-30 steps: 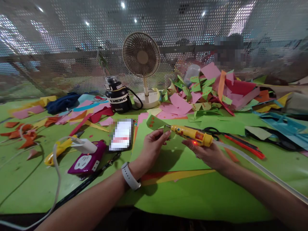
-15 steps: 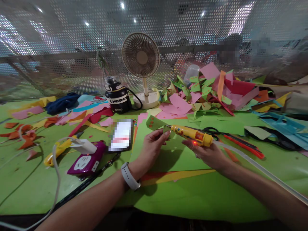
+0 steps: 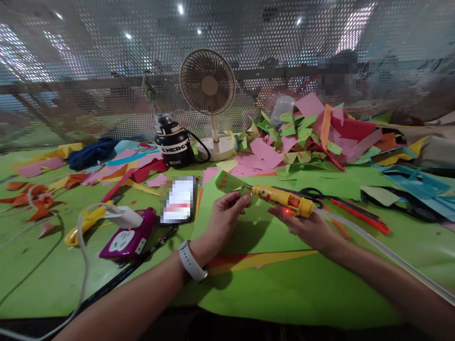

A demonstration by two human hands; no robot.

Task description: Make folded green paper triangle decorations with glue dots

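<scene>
My right hand (image 3: 296, 222) is wrapped round a yellow glue gun (image 3: 282, 199). A red light glows on its side, and a long whitish rod or cord runs from its back end. Its metal nozzle points left and meets a small piece of green paper (image 3: 227, 181) with orange dots. Between thumb and fingers, my left hand (image 3: 229, 210) pinches that paper. Both hands are above a stack of coloured sheets topped by a green sheet (image 3: 238, 239). A pale watch band (image 3: 192, 260) is on my left wrist.
A phone (image 3: 178, 199), purple power strip (image 3: 130, 237) and cables lie left. Behind stand a black bottle (image 3: 174, 147) and a fan (image 3: 209, 85). Folded paper pieces (image 3: 302, 130) heap up at the back right. Scissors (image 3: 313, 193) and a red-orange cutter (image 3: 360, 216) lie right.
</scene>
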